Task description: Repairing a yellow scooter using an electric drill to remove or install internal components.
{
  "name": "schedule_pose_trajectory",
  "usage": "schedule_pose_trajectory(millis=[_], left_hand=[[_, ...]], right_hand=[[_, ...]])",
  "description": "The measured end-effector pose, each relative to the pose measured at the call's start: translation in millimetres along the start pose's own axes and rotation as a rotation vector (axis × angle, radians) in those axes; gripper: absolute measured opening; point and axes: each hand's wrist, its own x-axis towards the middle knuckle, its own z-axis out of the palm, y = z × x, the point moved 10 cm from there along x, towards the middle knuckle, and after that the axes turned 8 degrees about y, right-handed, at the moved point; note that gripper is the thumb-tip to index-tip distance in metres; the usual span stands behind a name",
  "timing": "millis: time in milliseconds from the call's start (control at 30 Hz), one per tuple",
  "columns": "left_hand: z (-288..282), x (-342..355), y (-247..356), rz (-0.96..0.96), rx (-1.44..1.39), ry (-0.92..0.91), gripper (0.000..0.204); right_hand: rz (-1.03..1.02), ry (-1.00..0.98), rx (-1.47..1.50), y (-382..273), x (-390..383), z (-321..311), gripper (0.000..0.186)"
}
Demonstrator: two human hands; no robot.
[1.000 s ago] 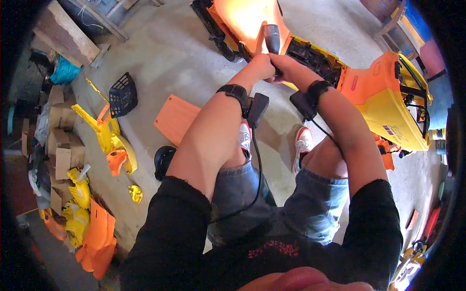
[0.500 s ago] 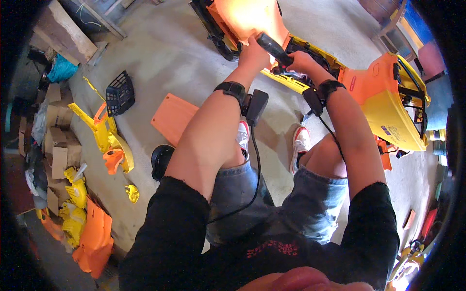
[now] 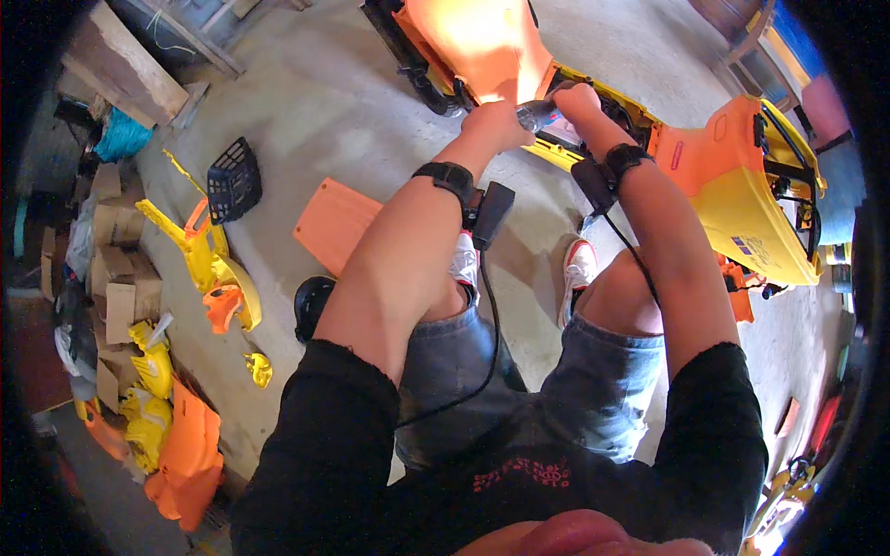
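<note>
My left hand (image 3: pixel 499 126) is closed around a dark, rounded tool (image 3: pixel 532 117) with a greyish end. Its exact kind cannot be made out. Fingers bent, my right hand (image 3: pixel 577 102) is closed just right of the tool; what it grips is hidden. Both hands are over the opened middle of a scooter-like vehicle with an orange front panel (image 3: pixel 482 56) and a yellow rear panel (image 3: pixel 751 232). Dark inner parts (image 3: pixel 626 116) show along that opening. A black strap with a small box and cable is on each wrist.
A flat orange panel (image 3: pixel 336 225) lies on the floor left of my feet, near a black basket (image 3: pixel 235 181) and a yellow frame-shaped part (image 3: pixel 197 255). Cardboard boxes (image 3: pixel 120 301) and loose orange panels (image 3: pixel 188 454) line the left side. A wooden board (image 3: pixel 125 74) stands behind.
The dark tool has turned and come lower, so its greyish end shows. My left hand has moved down, and my right hand has shifted slightly up.
</note>
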Motion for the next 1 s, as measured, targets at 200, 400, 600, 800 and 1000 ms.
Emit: schedule_pose_trajectory(millis=[200,400,600,800,1000], left_hand=[[23.0,-5.1,47.0,0.082,-0.193,-0.102,0.045],[43.0,-7.5,84.1,0.202,-0.293,-0.329,0.04],[-4.2,22.3,-22.8,0.176,0.074,0.103,0.041],[-10.2,20.1,-2.6,0.084,-0.248,0.222,0.052],[26.4,11.0,16.7,0.311,-0.019,-0.026,0.066]], right_hand=[[-0.235,-0.136,0.101,7.7,16.7,37.3,0.04],[-0.629,-0.346,-0.566,3.4,-11.0,30.9,0.026],[-0.562,-0.309,-0.268,-81.4,-85.5,-3.0,0.056],[-0.66,-0.273,-0.344,-46.4,-73.9,-12.1,0.055],[-1.077,-0.27,-0.847,-69.9,-117.9,18.7,0.035]])
